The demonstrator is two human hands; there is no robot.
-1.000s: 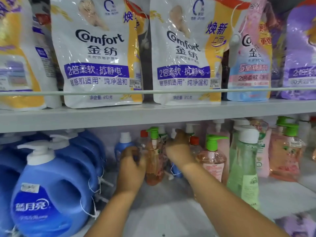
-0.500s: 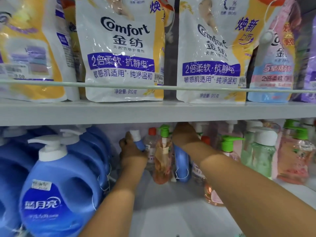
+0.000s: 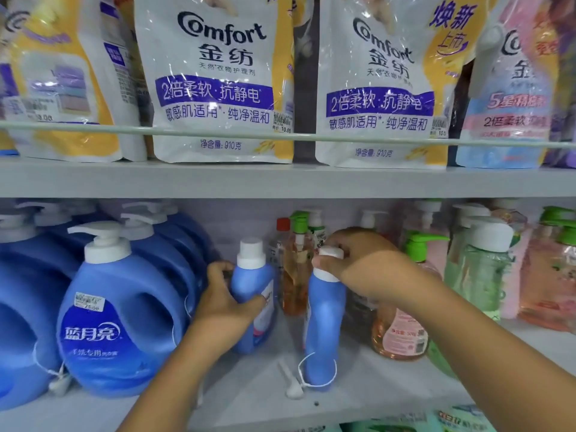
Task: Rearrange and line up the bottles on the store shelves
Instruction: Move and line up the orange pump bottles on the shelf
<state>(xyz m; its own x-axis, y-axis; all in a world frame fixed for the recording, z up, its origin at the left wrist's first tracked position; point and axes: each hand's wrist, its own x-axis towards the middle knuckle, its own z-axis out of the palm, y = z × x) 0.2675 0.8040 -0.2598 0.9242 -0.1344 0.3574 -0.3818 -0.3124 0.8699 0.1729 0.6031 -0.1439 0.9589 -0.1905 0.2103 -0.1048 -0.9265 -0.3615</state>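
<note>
Two slim blue bottles with white caps stand on the lower shelf [image 3: 249,397]. My left hand [image 3: 226,299] is wrapped around the body of the left blue bottle [image 3: 251,275]. My right hand [image 3: 358,260] grips the white cap of the right blue bottle [image 3: 324,325], which stands upright nearer the shelf's front, with a white security tag loop at its base. An amber pump bottle with a green top [image 3: 296,275] stands between and behind them.
Large blue pump jugs [image 3: 121,310] fill the left of the lower shelf. Peach, pink and green pump bottles [image 3: 480,275] crowd the right. The upper shelf [image 3: 280,179] holds Comfort refill pouches [image 3: 218,82] behind a rail.
Both hands have come forward from the back of the shelf, each bringing a slim blue bottle toward the front. The camera has moved closer.
</note>
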